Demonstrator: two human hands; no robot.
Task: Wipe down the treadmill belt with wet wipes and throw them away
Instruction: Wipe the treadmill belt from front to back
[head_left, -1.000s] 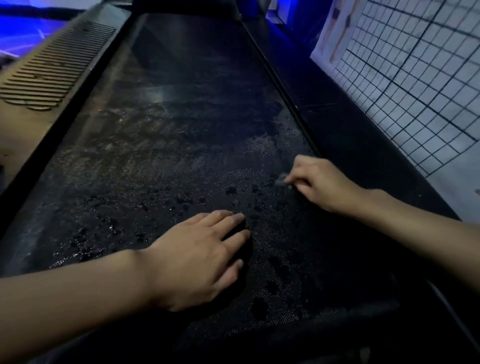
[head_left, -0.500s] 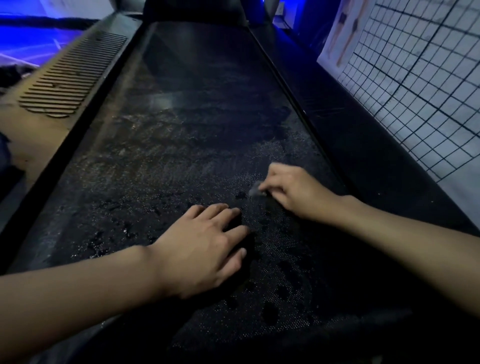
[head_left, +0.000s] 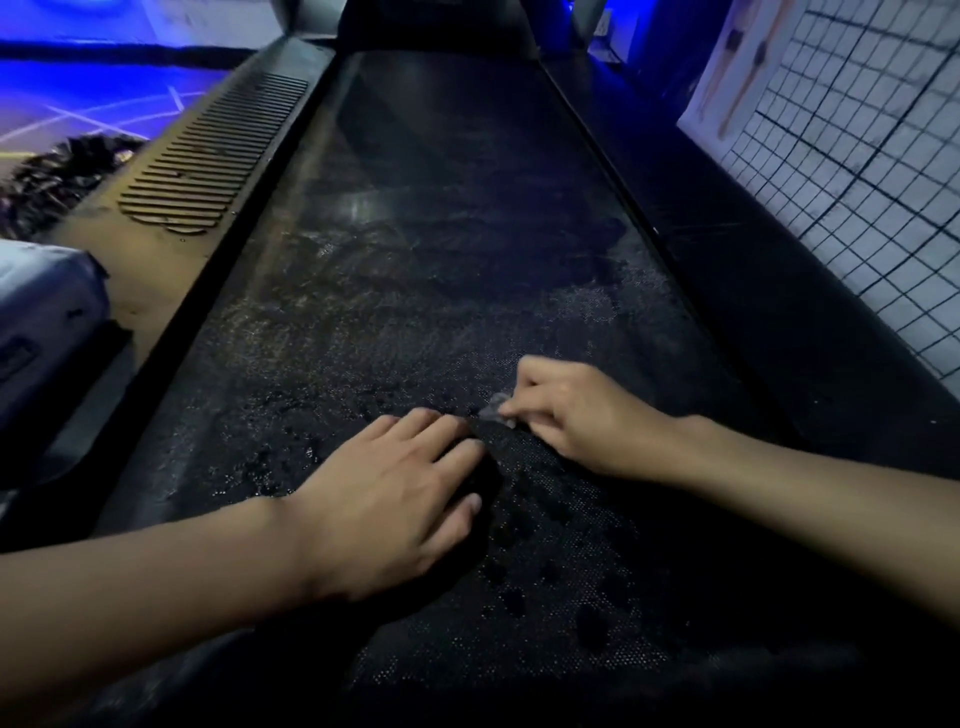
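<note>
Inspection from the near end of the treadmill belt (head_left: 441, 234).

My left hand (head_left: 395, 499) lies palm down on the belt with the fingers straight and close together. It holds nothing. It sits in the near half of the belt, about midway between the two long edges.

My right hand (head_left: 576, 415) is just beside it, toward the right edge. Its fingers are curled and pinch a small pale wet wipe (head_left: 496, 408). The wipe is bunched up, and only a scrap shows past my fingertips. That scrap touches the belt just beyond my left fingertips.

Belt surface: dark round blotches that look wet surround both hands and run on toward the near end. A greyish speckled band crosses the middle. The far part is darker and smoother, with one glint of light.

The left side rail (head_left: 156, 270) carries a slotted grille (head_left: 208, 150). The right side rail (head_left: 753, 270) is plain black. A white wall with a black grid (head_left: 857, 156) stands beyond it.

A pale bulky object (head_left: 41, 312) sits outside the left rail. I cannot tell what it is.
</note>
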